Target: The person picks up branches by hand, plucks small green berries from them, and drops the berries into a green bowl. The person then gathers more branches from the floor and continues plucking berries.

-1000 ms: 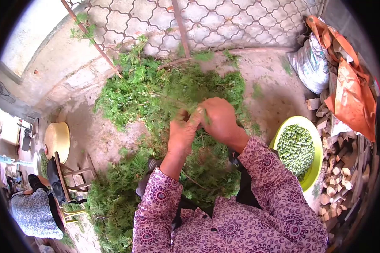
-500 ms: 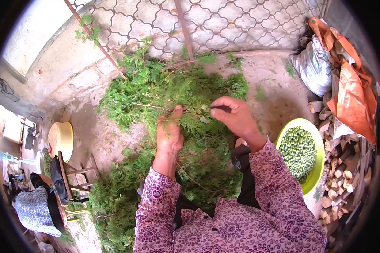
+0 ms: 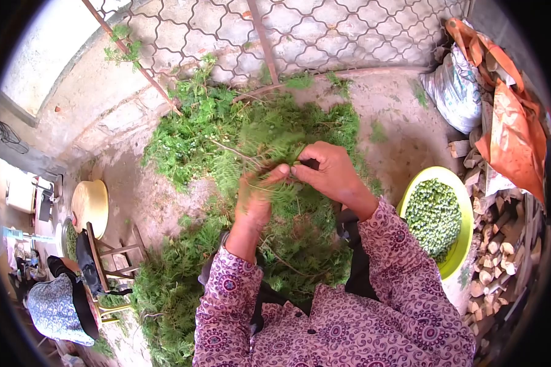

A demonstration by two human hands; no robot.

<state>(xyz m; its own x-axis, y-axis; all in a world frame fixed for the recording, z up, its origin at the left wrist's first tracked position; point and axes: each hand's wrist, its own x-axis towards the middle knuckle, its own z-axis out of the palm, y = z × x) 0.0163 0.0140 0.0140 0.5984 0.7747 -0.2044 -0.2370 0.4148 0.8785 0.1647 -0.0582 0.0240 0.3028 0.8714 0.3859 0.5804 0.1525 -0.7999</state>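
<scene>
My left hand (image 3: 254, 199) is closed round a leafy evergreen branch (image 3: 237, 151), whose bare brown stem points up to the left. The foliage over that hand is smeared by motion. Close beside its thumb, my right hand (image 3: 337, 176) pinches a green bit of the branch between thumb and forefinger; whatever small piece lies under the fingertips is hidden. Beneath both hands spreads a large heap of cut evergreen branches (image 3: 190, 131). To the right of my right forearm stands a yellow-green basin (image 3: 466, 244) holding many small pale-green cones or berries (image 3: 433, 217).
Split firewood (image 3: 496, 257) is stacked at the right, below a white sack (image 3: 453, 92) and an orange sheet (image 3: 513, 147). A metal lattice (image 3: 349, 43) lines the back. At left are a round tan tub (image 3: 90, 208), a wooden stool (image 3: 119, 251) and a seated person (image 3: 58, 309).
My right hand has moved slightly left and down, its fingertips now meeting my left thumb. My left hand has shifted a little right, and the branch has turned in it.
</scene>
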